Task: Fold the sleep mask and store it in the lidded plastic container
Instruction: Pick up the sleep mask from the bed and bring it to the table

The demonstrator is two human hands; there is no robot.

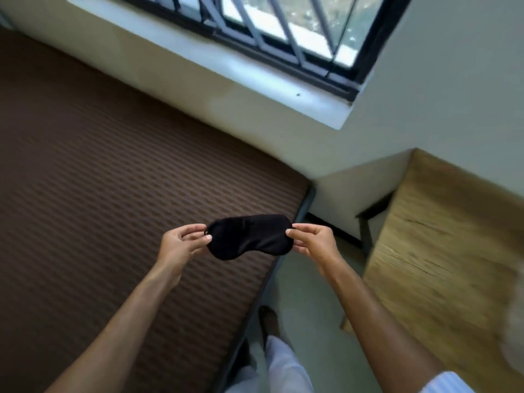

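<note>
A black sleep mask [249,236] hangs stretched flat in the air between my two hands, above the right edge of a brown mattress. My left hand [183,242] pinches its left end between thumb and fingers. My right hand [312,239] pinches its right end the same way. The mask is unfolded, its full oval face turned toward me. No lidded plastic container is in view.
The brown ribbed mattress [113,208] fills the left side. A wooden table [448,251] stands at the right, blurred. Between them is a narrow strip of pale floor [306,302] with my leg and foot. A barred window [269,32] sits in the wall ahead.
</note>
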